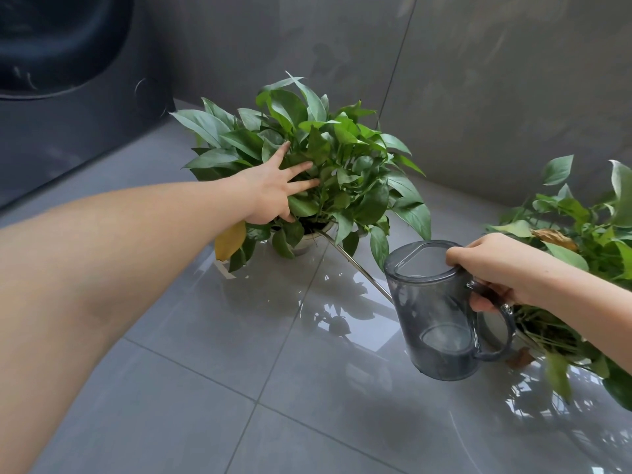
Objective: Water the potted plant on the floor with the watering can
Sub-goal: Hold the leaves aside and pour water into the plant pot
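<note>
plant [328, 155] on the floor [205, 388] by the wall, leafy green, one yellow leaf [229, 241] drooping | my left hand [270, 193] is pressing leaves aside, fingers spread | my right hand [492, 268] is gripping the handle of the grey see-through can [434, 313], spout [355, 265] reaching the pot [309, 239] rim | second plant [588, 241] crowding my right arm | no writing readable

Deep green leaves on the potted plant [328, 159], paler green at the tips; one yellow leaf [229, 240] low on the left. Smoky translucent grey on the watering can [434, 309], silver on its thin spout [355, 265]. Glossy grey floor tiles [239, 388] with darker grout lines. Grey marbled wall [478, 80]; dark grey appliance [68, 80] far left. Brown dried leaf [554, 238] in the right plant [588, 234].
</note>
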{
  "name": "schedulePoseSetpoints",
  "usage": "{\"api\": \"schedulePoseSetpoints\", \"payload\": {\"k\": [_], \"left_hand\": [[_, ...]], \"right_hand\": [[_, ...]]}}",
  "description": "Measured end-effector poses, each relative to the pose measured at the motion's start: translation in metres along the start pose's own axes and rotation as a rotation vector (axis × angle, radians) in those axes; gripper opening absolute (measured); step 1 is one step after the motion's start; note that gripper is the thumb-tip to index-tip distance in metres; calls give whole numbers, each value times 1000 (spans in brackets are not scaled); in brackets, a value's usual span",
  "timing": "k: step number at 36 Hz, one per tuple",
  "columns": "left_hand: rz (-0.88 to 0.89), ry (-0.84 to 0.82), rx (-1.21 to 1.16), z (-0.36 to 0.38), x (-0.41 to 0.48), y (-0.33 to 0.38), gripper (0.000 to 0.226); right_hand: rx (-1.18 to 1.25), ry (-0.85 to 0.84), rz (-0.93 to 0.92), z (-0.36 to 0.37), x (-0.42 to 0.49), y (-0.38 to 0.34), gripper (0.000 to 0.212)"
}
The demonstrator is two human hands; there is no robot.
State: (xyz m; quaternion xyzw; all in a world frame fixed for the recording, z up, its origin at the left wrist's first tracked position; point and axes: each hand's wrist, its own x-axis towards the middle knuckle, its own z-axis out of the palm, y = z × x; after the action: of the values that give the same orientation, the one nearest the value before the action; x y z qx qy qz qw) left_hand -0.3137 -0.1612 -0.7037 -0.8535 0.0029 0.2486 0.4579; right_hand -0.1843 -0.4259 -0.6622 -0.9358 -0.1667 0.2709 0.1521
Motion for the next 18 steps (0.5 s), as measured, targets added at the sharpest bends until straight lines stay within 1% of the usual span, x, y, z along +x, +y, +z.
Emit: {"api": "schedulePoseSetpoints", "payload": {"k": [9, 15, 18], "left_hand": [[1, 3, 1, 0, 0, 1, 59], [-5, 9, -14, 0, 0, 1, 60], [-5, 9, -15, 1, 1, 1, 60]], "right_hand": [[-5, 9, -8, 0, 0, -2, 18], [-25, 29, -11, 0, 1, 0, 25], [-23, 30, -15, 0, 3, 0, 21]]}}
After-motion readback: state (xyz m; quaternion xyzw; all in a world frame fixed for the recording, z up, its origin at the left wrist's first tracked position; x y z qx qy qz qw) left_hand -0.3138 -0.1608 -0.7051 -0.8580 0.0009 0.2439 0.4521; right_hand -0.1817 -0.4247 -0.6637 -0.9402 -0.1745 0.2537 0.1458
